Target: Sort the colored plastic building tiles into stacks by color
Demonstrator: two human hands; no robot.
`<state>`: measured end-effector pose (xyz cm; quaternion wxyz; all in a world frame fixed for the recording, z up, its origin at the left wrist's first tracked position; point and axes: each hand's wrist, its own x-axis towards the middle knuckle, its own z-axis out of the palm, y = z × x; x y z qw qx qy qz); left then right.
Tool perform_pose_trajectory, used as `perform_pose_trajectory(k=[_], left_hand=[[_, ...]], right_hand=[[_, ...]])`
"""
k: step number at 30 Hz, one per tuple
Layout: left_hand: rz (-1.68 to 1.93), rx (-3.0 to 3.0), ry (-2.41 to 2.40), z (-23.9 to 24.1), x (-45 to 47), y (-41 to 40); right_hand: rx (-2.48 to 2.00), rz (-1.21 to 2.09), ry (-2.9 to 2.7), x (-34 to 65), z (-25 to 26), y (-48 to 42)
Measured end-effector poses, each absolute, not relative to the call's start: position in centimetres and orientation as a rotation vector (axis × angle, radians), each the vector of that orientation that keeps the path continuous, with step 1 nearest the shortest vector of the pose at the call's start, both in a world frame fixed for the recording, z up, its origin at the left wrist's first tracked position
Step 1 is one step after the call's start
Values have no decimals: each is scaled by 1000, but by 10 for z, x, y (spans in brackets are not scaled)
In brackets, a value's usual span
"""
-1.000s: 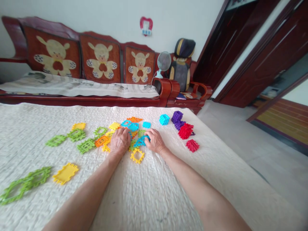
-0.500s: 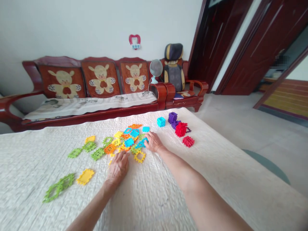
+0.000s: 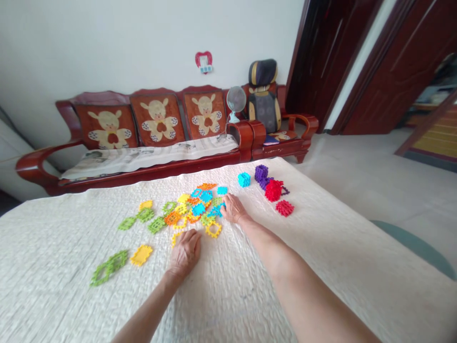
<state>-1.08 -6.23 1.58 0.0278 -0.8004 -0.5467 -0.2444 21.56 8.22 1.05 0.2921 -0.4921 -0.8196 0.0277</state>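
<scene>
My right hand [image 3: 233,209] is at the right edge of a loose pile of notched plastic building tiles, its fingers closed on a blue tile [image 3: 216,211]. My left hand [image 3: 186,251] rests curled on the cloth in front of the pile. Its fingertips are turned away, so what they hold, if anything, is hidden. A yellow tile [image 3: 175,239] shows just beyond its knuckles. Between the hands lies a yellow frame tile [image 3: 213,229]. Another blue tile [image 3: 198,209] lies on top of the pile, beside an orange window tile [image 3: 173,218].
At the right stand a light-blue cube [image 3: 244,179], purple joined tiles [image 3: 262,173], a red block [image 3: 273,190] and red stacked tiles [image 3: 284,208]. Green joined tiles [image 3: 109,268] and a yellow tile [image 3: 142,255] lie left. A wooden sofa [image 3: 153,166] stands beyond the cloth-covered table [image 3: 228,295].
The view has swung a little to the left. My left hand has drawn slightly back from the pile, uncovering more of the yellow tile. My right hand stays at the blue tile.
</scene>
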Motion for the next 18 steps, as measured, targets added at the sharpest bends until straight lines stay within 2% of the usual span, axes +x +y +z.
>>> perform_pose_trajectory(k=[12,18], left_hand=[[-542,-2050,-2162,15,2,-49],[-492,-1992,-2222,11,5,-46]], right_hand=[[-1264,-3,-2210,218,6,87],[-1284,-22,-2254,217,9,85]])
